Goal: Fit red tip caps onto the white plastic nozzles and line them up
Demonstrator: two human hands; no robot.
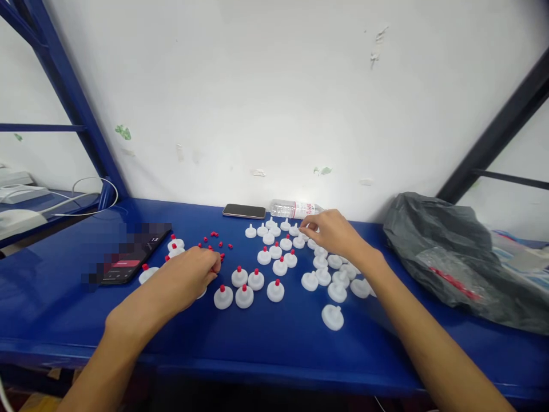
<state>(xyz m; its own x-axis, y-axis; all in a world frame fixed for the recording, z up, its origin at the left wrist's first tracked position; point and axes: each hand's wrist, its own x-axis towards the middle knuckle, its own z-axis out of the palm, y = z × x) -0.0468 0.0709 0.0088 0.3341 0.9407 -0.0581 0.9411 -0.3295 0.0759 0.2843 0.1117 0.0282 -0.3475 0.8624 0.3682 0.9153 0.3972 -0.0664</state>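
The work looks partly done: white disc-shaped pieces with red tips (244, 297) stand in the middle of the blue table (274, 343), with more at the left, partly behind the left forearm. Plenty is left, since bare white pieces (337, 293) crowd the right side and the far middle, and a few loose red caps (221, 244) lie just beyond the left hand (191, 276). That hand is curled, its fingertips by the caps; whether it grips one I cannot tell. The right hand (329, 230) reaches to the far bare pieces, fingers bent and thumb close to them, its fingertips at one piece; a firm hold cannot be made out.
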